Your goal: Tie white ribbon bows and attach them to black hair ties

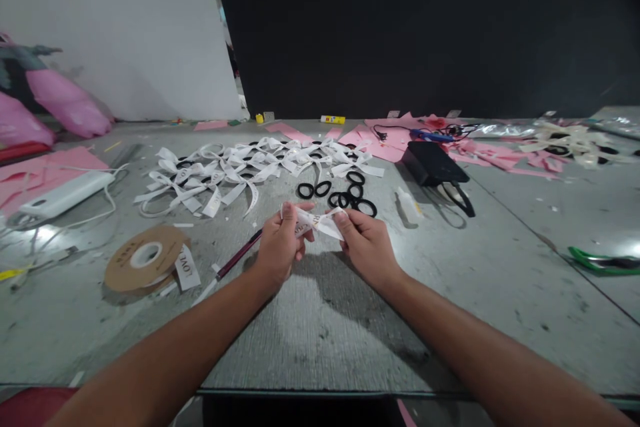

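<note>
A white printed ribbon bow (317, 221) is stretched between my two hands above the middle of the table. My left hand (278, 244) pinches its left loop between thumb and fingers. The right end is gripped by my right hand (367, 240), thumb on top. Just beyond my fingers lie several black hair ties (356, 192). Farther back spreads a pile of white ribbon bows (235, 170) with black hair ties among them. To the left of my left hand are a dark red pen-like stick (240, 253) and a cardboard ribbon spool (145, 259) with a printed tail.
A black box with a strap (434, 163) and a small white bottle (409, 207) stand to the right. Pink sheets (380, 140) lie along the back. On the left is a white power strip (67, 193) with a cord. Green-handled scissors (603, 261) lie far right.
</note>
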Demonstrator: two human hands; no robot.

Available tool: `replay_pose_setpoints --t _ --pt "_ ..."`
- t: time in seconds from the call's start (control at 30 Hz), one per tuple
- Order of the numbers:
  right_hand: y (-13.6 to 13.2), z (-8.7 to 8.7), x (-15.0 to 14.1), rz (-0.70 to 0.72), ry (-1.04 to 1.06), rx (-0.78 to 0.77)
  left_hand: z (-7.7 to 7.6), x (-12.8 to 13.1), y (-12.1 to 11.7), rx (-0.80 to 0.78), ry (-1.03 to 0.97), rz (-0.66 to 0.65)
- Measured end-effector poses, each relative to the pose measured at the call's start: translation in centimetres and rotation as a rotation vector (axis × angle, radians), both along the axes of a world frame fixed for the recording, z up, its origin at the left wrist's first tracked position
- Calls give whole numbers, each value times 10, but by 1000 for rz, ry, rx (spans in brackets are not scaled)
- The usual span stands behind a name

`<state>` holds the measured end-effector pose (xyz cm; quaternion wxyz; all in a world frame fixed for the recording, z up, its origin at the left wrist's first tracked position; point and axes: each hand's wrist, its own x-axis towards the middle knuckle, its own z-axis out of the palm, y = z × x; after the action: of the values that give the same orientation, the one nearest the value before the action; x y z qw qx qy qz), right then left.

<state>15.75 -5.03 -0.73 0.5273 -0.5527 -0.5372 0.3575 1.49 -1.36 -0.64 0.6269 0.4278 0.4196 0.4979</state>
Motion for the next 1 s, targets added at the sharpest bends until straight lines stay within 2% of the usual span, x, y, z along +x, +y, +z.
replay_pose_setpoints --t 0.27,0.47,0.53,0.67,0.73,0.8,1.0 --pt "-2 4 -6 -11 99 -47 -1 1 4 2 -35 114" --pt "0 -2 -7 -4 216 -11 2 3 2 5 -32 177" --pt "-1 -2 -6 16 198 5 2 2 1 -7 -32 129" --pt "-1 2 -3 -24 35 40 1 -2 -2 0 48 -131" --pt "-1 3 -2 -57 -3 40 1 -3 -4 15 101 -211" --pt "0 2 -1 -71 -10 54 1 -3 -4 29 117 -210" --pt "-1 1 5 11 -23 94 -4 -3 7 37 23 -45"
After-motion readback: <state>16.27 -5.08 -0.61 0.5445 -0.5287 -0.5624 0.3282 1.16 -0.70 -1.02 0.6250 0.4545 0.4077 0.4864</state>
